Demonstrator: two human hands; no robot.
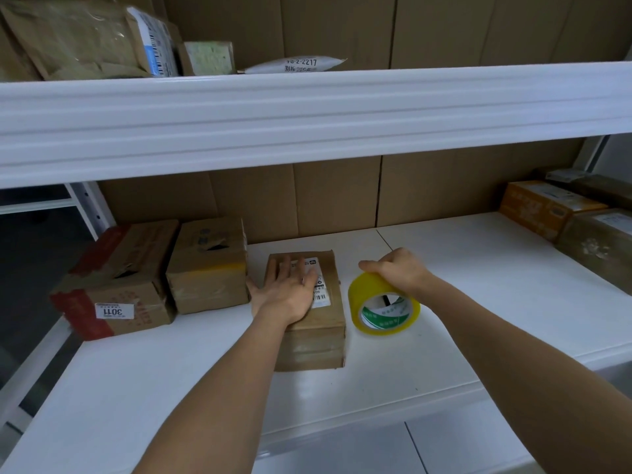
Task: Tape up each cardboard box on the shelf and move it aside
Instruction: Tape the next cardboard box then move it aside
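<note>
Your left hand (289, 289) lies flat on top of the small cardboard box (313, 323) at the middle of the white shelf (461, 278), fingers straight and spread, partly covering the white shipping label (323, 289) on the box lid; the thumb hangs over the box's left edge. The hand presses or rests on the box without curling round it. Your right hand (398, 268) grips the top of the yellow tape roll (383, 307), fingers curled over its outer band; the roll stands on edge on the shelf, just beside the box on its right and apart from it, its open core facing you. To the left of the small box, two further boxes sit side by side: a taped brown box (208, 268) near your left thumb, and beyond it a box with red tape (116, 285) bearing a tag that reads 3011 upside down. At the right end of the shelf, well apart from your hands, stand an orange carton (543, 208) and a dark brown box (602, 244). The upper shelf (307, 111) carries padded envelopes (71, 39) and a white parcel (297, 65).
</note>
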